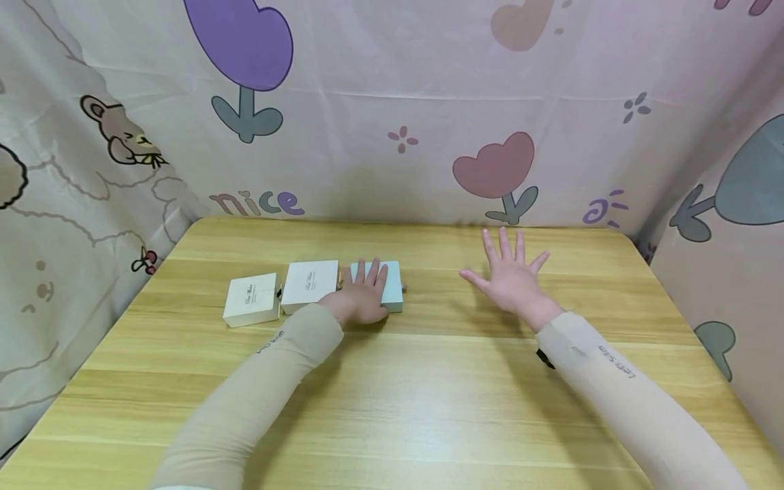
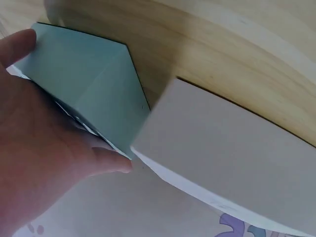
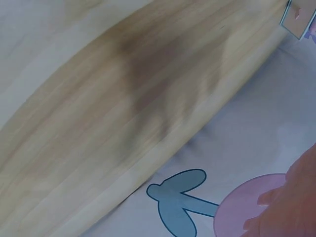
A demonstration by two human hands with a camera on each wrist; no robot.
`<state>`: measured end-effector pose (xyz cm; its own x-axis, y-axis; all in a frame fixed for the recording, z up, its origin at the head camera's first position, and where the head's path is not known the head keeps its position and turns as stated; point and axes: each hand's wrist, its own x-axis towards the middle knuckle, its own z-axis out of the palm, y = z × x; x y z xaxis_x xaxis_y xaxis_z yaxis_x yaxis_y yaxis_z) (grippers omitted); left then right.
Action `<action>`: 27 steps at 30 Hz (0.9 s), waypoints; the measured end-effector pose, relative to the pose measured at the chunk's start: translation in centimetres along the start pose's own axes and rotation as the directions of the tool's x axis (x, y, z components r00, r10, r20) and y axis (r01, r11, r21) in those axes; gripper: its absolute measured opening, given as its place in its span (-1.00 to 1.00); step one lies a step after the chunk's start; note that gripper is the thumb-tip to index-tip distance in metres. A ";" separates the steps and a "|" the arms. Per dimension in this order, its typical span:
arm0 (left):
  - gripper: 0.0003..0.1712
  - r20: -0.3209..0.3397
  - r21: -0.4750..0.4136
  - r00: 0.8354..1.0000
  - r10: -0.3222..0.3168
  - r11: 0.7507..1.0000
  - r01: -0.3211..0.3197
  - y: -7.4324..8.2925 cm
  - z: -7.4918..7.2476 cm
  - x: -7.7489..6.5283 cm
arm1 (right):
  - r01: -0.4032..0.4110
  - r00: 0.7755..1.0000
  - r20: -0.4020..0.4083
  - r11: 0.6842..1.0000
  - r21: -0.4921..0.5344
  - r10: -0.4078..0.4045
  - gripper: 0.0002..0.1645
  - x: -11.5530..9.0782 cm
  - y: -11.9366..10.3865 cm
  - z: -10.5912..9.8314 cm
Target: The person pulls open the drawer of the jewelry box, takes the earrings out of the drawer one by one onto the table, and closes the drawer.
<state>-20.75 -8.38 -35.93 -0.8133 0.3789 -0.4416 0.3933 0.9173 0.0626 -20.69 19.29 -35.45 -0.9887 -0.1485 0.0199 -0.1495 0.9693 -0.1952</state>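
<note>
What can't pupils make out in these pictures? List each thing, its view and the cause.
- Head: part of the top of the blue box, covered by the left hand.
- Head: fine lettering on the leftmost white box, too small.
- Left wrist: far end of the middle white box, cut off by the right edge.
- Right wrist: most of the right hand, cut off by the right edge.

1. Boxes: three seen. One light-blue box [image 1: 394, 286]; one near white box [image 1: 310, 282], just left of the light-blue box; one far white box [image 1: 251, 298], farther left of it.
2. Hands: two. One left hand [image 1: 363, 296] on the light-blue box; one right hand [image 1: 512, 282] well to its right.
3. Sleeves: two. One left sleeve [image 1: 263, 388], one right sleeve [image 1: 631, 395], both on the near side of the light-blue box.
4. Tables: one wooden table [image 1: 404, 401], beneath the light-blue box.
5. Printed words "nice" [image 1: 263, 203]: one, beyond the light-blue box, leftward.
</note>
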 end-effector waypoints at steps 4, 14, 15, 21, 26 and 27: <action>-0.04 0.000 -0.008 1.000 0.004 1.000 -0.004 0.7 0.0 0.5 | -0.002 1.000 -0.008 1.000 -0.007 0.002 0.12 -0.1 0.3 0.0; -0.04 -0.034 -0.016 0.999 0.024 1.000 -0.024 2.6 -0.2 1.8 | -0.007 1.000 -0.014 1.000 0.008 0.007 0.08 -0.2 0.8 0.2; -0.04 -0.038 -0.014 0.999 0.024 1.000 -0.025 2.8 -0.2 1.9 | -0.010 1.000 -0.016 1.000 0.005 0.010 0.08 -0.2 0.8 0.3; -0.03 -0.042 -0.007 0.999 0.025 1.000 -0.025 3.8 -0.4 2.5 | -0.013 1.000 -0.014 1.000 0.003 0.013 0.11 -0.3 1.1 0.3; -0.03 -0.043 -0.002 0.999 0.031 1.000 -0.031 4.5 -0.5 2.9 | -0.017 1.000 -0.001 1.000 0.012 0.017 0.10 -0.3 1.3 0.3; -0.02 -0.044 -0.003 0.998 0.034 0.999 -0.034 4.7 -0.6 3.0 | -0.018 1.000 0.003 1.000 0.013 0.018 0.09 -0.3 1.3 0.4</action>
<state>-21.58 -2.89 -36.45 -0.8177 0.4148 -0.3991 0.4194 0.9042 0.0805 -20.55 20.52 -36.08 -0.9912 -0.1315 0.0132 -0.1313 0.9693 -0.2079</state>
